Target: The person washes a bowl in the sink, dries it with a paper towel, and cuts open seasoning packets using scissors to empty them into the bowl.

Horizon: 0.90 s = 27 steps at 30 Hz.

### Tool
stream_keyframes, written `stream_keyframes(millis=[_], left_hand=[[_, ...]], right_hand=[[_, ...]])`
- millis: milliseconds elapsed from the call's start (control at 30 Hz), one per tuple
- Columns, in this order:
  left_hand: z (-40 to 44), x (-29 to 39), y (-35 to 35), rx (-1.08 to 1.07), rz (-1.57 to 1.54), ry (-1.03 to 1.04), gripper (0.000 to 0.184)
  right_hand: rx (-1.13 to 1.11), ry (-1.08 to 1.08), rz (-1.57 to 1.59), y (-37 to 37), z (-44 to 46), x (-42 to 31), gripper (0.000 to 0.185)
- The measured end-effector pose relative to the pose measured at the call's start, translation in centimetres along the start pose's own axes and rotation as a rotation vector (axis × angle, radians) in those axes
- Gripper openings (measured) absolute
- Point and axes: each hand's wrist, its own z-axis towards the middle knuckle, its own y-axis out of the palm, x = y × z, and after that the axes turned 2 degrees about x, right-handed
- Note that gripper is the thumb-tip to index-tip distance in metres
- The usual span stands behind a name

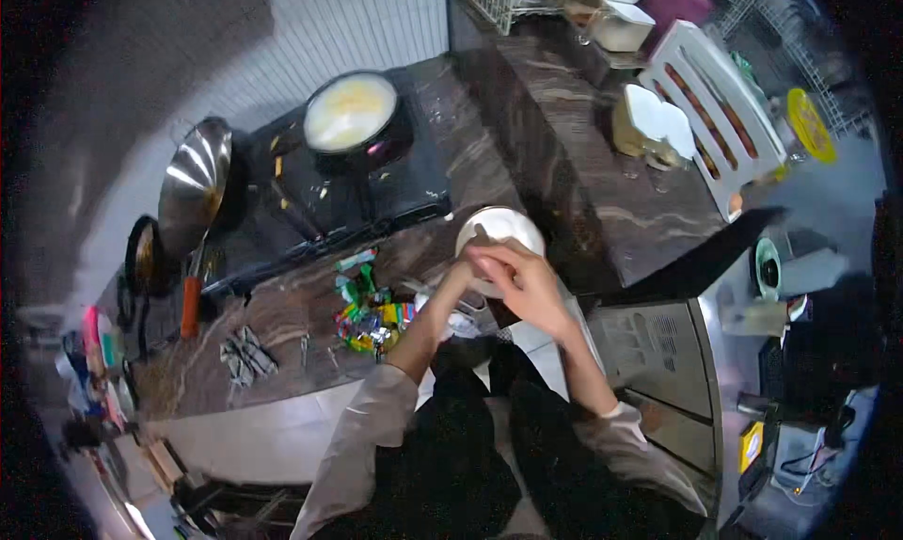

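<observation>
A white round bowl or plate (503, 222) sits at the counter's edge in the middle of the head view. Over its near part, my left hand (463, 275) and my right hand (520, 275) come together and overlap. The fingers of my left hand are mostly hidden behind my right hand. My right hand is bent over the left, its thumb apart from the other fingers; whether anything small lies between the hands cannot be made out. Colourful crumpled wrappers (369, 319) lie on the counter left of my left forearm.
A pot with pale contents (351, 112) stands on the black stove (282, 192). A metal wok (195, 178) with an orange handle is at the left. White containers (654, 124) and a slotted white rack (715, 117) stand on the right counter. A crumpled cloth (247, 356) lies front left.
</observation>
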Motion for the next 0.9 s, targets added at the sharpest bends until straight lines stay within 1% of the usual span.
stream_keyframes(millis=[100, 167, 200, 267, 300, 333, 400, 433, 467, 567, 600, 700, 733, 800, 833, 900], left_hand=[[1.8, -0.7, -0.8, -0.323, 0.063, -0.008, 0.014], [2.3, -0.8, -1.3, -0.54, 0.115, -0.034, 0.014], [2.1, -0.5, -1.8, -0.555, 0.137, -0.023, 0.014], [0.1, 1.2, -3.3, -0.459, -0.127, -0.113, 0.015], [-0.3, 1.7, -3.9, -0.407, -0.258, -0.159, 0.015], [0.2, 1.3, -4.0, -0.419, -0.239, -0.153, 0.015], [2.3, -1.7, -3.3, -0.696, 0.307, 0.286, 0.02], [2.4, -0.8, -3.5, -0.819, 0.581, 0.509, 0.024], [2.2, 0.0, -3.6, -0.827, 0.593, 0.512, 0.024], [0.5, 4.0, -3.9, -0.585, 0.177, -0.351, 0.019], [0.1, 4.6, -3.7, -0.587, 0.189, -0.353, 0.019], [-1.2, 5.2, -3.0, -0.312, -0.277, -0.289, 0.021], [-1.0, 3.6, -2.7, -0.314, -0.268, -0.291, 0.021], [0.8, -3.0, -1.5, -0.425, -0.43, -0.301, 0.026], [1.4, -4.5, -1.3, -0.479, -0.513, -0.304, 0.029], [0.5, -2.3, -2.0, -0.476, -0.498, -0.274, 0.027]], right_hand=[[0.094, 0.296, 0.12, -6.2, -6.0, -0.9, 0.022], [0.21, 0.471, 0.21, -7.8, -10.0, -0.2, 0.022], [0.238, 0.47, 0.218, -8.2, -12.0, 0.8, 0.022], [0.366, 0.513, 0.235, -8.5, -15.3, 2.9, 0.022], [0.39, 0.512, 0.244, -8.9, -16.0, 3.1, 0.022], [0.421, 0.543, 0.267, -9.2, -16.6, 3.2, 0.022], [0.475, 0.605, 0.315, -9.4, -17.3, 3.4, 0.022], [0.489, 0.603, 0.325, -9.5, -17.5, 3.5, 0.022], [0.503, 0.582, 0.324, -9.6, -17.4, 3.6, 0.022], [0.537, 0.538, 0.329, -10.0, -17.2, 4.2, 0.023], [0.527, 0.529, 0.315, -10.2, -17.3, 4.6, 0.024], [0.512, 0.511, 0.293, -10.5, -17.5, 5.4, 0.025], [0.518, 0.514, 0.299, -10.6, -17.5, 5.5, 0.024], [0.529, 0.521, 0.308, -10.9, -17.6, 5.7, 0.023], [0.533, 0.522, 0.314, -11.1, -17.6, 5.7, 0.023], [0.527, 0.537, 0.308, -11.6, -17.5, 5.4, 0.023]])
